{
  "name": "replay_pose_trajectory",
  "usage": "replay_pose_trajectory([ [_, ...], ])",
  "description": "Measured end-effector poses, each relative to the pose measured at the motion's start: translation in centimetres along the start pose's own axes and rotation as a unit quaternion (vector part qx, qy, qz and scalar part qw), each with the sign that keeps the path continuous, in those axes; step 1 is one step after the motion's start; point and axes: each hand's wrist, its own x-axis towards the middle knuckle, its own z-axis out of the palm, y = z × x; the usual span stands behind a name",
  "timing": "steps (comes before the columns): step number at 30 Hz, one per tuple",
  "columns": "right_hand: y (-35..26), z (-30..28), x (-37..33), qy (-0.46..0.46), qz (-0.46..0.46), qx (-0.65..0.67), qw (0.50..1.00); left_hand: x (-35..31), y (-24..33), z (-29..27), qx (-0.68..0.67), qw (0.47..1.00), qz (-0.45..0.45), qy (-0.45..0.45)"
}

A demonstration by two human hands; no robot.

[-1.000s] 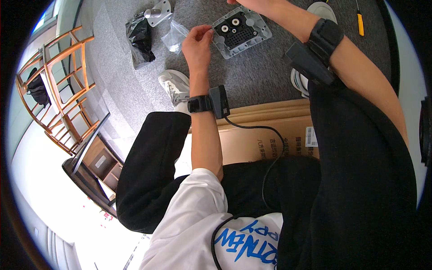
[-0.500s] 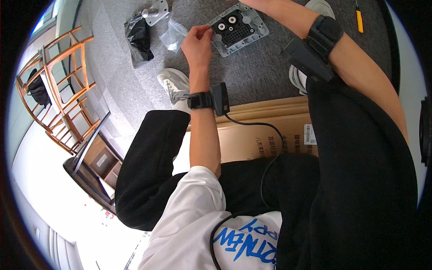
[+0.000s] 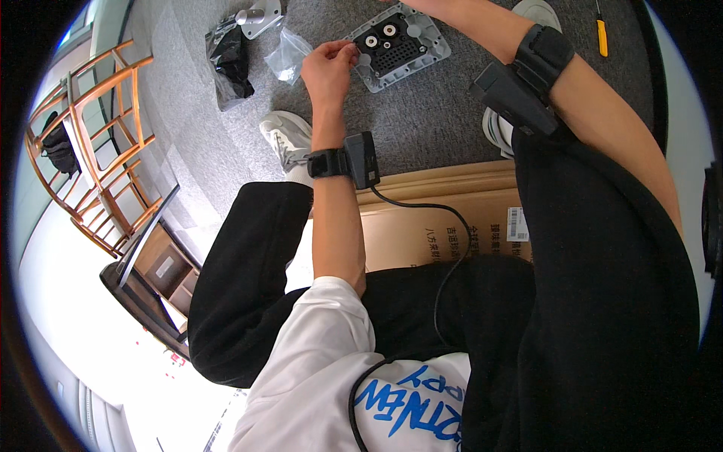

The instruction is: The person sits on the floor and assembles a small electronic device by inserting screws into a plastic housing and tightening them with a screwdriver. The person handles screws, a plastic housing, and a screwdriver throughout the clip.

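A grey metal housing [image 3: 434,51] with a ribbed, lobed rim lies on the carpet at the top middle. Set in it is a black perforated panel [image 3: 398,56] with two round, pale-centred fittings and a smaller one. My left hand [image 3: 328,69] is at its left edge, thumb and forefinger pinched together; what lies between them, if anything, is too small to make out. Above the housing, my right hand [image 3: 444,9] reaches in from the right. The top edge of the picture cuts it off, so its fingers are hidden.
Left of the housing lie a clear plastic bag [image 3: 288,56], a black plastic-wrapped bundle [image 3: 230,64] and a metal flange with a stub pipe [image 3: 261,19]. A yellow-handled screwdriver [image 3: 602,38] is at the far right. Flat cardboard [image 3: 407,230] lies below me; wooden chairs [image 3: 98,143] stand left.
The view has shifted slightly, moving my left arm and the things around it a little leftward in the picture. My left hand keeps its pinch at the housing's edge.
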Motion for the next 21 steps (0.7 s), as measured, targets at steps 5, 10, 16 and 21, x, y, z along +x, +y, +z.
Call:
replay_pose_trajectory([
  [5,0.0,0.1,0.0,-0.002,-0.003,-0.004,1.0,0.1,0.5,-0.3,0.003,0.999,-0.033,-0.023],
  [10,-0.1,0.1,0.0,-0.002,-0.004,-0.01,1.0,0.3,0.9,-0.3,0.038,0.997,-0.045,-0.039],
  [16,0.0,0.1,0.0,-0.003,0.001,0.015,1.0,0.5,0.9,-0.4,0.046,0.994,-0.075,-0.06],
  [21,0.1,0.1,0.0,-0.001,-0.005,0.006,1.0,0.9,1.5,-0.7,0.032,0.991,-0.095,-0.084],
])
